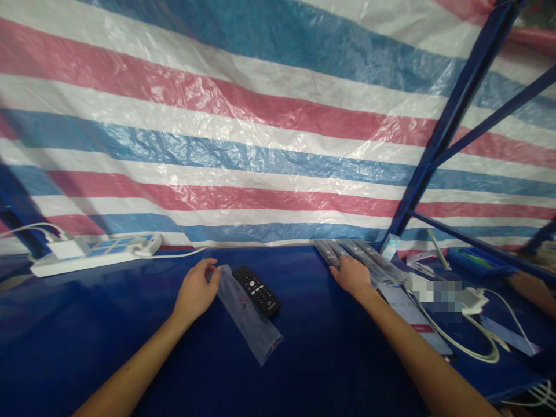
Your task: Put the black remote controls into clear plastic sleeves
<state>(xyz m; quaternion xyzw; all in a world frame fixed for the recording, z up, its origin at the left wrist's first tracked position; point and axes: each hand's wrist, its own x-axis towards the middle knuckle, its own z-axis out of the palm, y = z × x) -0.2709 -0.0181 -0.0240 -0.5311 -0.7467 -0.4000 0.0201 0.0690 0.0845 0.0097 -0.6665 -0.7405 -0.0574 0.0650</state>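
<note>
The work surface is a dark blue table (65,330), backed by a tarpaulin (260,133) striped red, white and blue, with a blue metal post (456,104) slanting in front of it on the right. A white power strip (104,255) lies along the rear left edge, a white adapter (69,247) plugged in. At mid-table a black remote control (257,291) lies buttons up, set diagonally, directly alongside a flat clear plastic sleeve (247,315). The left hand (197,291) is at the sleeve's upper end, thumb and fingers loosely bent; whether they pinch the film cannot be determined. The right hand (351,275) is over a row of wrapped remotes (369,258) at the rear, palm down, fingers on the wrapping; whether any unit is gripped cannot be determined. A phone (412,315), its screen lit, lies beside the right forearm, near a white cable (482,358). Farther right, another person's hand (527,289), blurred, is near a blue tray (478,260).
</note>
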